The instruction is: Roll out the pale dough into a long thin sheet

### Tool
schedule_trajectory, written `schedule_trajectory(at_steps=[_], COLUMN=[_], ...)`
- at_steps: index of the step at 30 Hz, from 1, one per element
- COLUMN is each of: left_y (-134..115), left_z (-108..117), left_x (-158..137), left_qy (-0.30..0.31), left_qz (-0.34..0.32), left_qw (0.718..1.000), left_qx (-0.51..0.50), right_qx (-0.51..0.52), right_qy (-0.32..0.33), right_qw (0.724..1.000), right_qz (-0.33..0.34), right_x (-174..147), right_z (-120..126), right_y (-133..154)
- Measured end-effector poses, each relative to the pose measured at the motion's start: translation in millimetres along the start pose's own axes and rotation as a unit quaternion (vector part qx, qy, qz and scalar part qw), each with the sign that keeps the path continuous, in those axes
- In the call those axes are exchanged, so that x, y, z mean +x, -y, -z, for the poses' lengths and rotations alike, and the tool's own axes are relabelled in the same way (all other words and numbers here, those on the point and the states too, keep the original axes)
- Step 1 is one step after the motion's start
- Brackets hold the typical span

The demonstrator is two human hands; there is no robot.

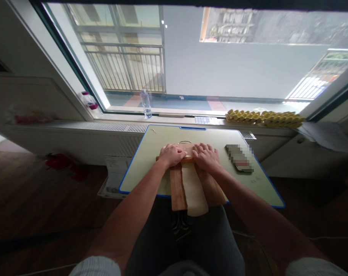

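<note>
A wooden cutting board point(178, 191) with a wire handle at its far end lies on the small table. Along it runs a long flat strip of pale dough point(195, 191), its near end hanging past the board's edge. A wooden rolling pin point(187, 160) lies across the dough near the far end. My left hand point(171, 154) is closed over the pin's left part, its thumb near the middle. My right hand point(206, 156) presses on the pin's right part, fingers pointing away from me. The hands cover much of the pin and the far dough.
The pale green table point(145, 153) has a blue rim; a blurred-out dark phone-like object point(239, 158) lies at its right. Along the windowsill stand a clear bottle point(146, 104), a pink-labelled bottle point(89, 100) and yellow egg trays point(262, 118). A radiator point(122, 126) is behind the table.
</note>
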State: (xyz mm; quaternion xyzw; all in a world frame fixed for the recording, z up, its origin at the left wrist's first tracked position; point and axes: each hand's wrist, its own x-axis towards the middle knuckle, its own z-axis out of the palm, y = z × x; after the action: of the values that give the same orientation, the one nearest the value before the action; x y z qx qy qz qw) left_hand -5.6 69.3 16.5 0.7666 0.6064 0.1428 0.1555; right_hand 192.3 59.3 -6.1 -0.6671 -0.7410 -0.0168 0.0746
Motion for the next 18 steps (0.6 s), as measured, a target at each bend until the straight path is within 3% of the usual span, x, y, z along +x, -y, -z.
schedule_trajectory(at_steps=[8,18], left_y=[6,1], left_z=[-7,-10], left_x=[7,19], left_qy=[0.043,0.017], left_qz=[-0.021,0.0], left_qw=[0.981,0.982], left_qx=[-0.188,-0.19], right_qx=[-0.015,0.007], right_qy=[-0.018,-0.042], right_qw=[1.0,0.999], right_qz=[0.004,0.017], right_x=[-8,-25], right_z=[-1,2], right_y=[1,2])
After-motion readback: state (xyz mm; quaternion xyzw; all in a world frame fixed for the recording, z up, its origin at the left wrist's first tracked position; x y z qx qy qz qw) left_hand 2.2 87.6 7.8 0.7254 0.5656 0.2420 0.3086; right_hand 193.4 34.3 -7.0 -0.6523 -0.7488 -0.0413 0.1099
